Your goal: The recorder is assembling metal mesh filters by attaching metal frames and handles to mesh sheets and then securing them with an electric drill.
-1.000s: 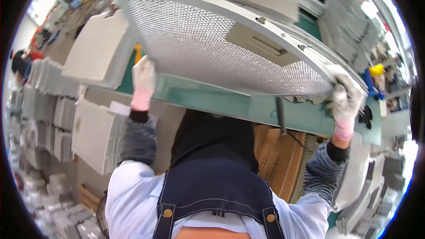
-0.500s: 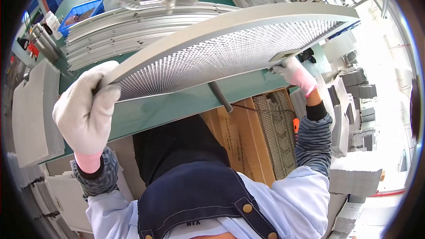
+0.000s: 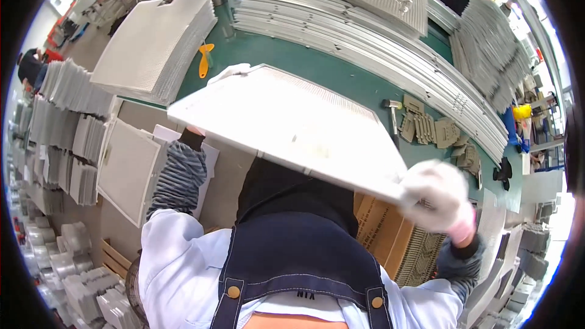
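Panel (image 3: 292,128), pale, over the near edge of the table (image 3: 259,52): right hand (image 3: 434,195) with fingers clamped on its corner, left hand (image 3: 230,72) mostly hidden, finger closure untellable; a loose left grip could let it tip and fall.

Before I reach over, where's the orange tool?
The orange tool lies upper left in the head view, on the green table, just right of the panel stack.
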Demonstrator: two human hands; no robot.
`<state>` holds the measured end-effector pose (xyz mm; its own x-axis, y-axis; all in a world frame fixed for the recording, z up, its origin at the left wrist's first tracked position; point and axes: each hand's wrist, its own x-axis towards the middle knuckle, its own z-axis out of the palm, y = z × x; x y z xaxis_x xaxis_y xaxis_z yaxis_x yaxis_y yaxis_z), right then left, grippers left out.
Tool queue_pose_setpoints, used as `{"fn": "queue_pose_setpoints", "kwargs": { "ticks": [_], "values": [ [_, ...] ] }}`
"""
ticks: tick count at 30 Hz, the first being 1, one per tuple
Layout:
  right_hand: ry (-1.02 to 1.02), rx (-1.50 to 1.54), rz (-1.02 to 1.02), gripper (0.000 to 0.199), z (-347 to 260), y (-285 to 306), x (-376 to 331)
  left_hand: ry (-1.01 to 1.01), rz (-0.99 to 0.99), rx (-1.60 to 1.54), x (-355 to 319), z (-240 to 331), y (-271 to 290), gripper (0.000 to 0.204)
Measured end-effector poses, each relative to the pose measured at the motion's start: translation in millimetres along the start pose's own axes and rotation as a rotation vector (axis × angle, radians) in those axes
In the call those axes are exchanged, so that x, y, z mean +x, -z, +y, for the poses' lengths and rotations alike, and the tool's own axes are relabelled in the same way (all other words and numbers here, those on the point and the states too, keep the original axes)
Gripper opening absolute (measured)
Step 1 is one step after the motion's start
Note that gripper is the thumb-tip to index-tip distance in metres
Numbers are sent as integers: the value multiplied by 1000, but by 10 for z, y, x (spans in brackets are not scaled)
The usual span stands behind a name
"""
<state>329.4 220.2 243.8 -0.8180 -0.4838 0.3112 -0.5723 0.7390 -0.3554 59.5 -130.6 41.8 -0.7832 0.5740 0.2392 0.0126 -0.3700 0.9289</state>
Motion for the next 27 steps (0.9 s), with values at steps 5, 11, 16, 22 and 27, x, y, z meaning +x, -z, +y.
{"fn": "queue_pose_setpoints", "kwargs": {
  "ticks": [5,11,16,22,27],
  "values": [
    [-156,377,-443,28,191,-887,-465,-321,-27,1198,-103,-210,8,25],
    [-854,-549,161,28,1605,-1403,-311,-262,-251,1322,11,-187,84,28],
    [-1060,-693,122,21,2265,-1754,-264,-124,72,1267,344,-523,68,42],
    [-625,-251,29,26,1658,-1337,-57,-163,136,1325,459,-639,-21,44],
    [-431,-415,-64,24,1805,-1726,452,-276,81,1339,488,-662,-43,48]
  ]
}}
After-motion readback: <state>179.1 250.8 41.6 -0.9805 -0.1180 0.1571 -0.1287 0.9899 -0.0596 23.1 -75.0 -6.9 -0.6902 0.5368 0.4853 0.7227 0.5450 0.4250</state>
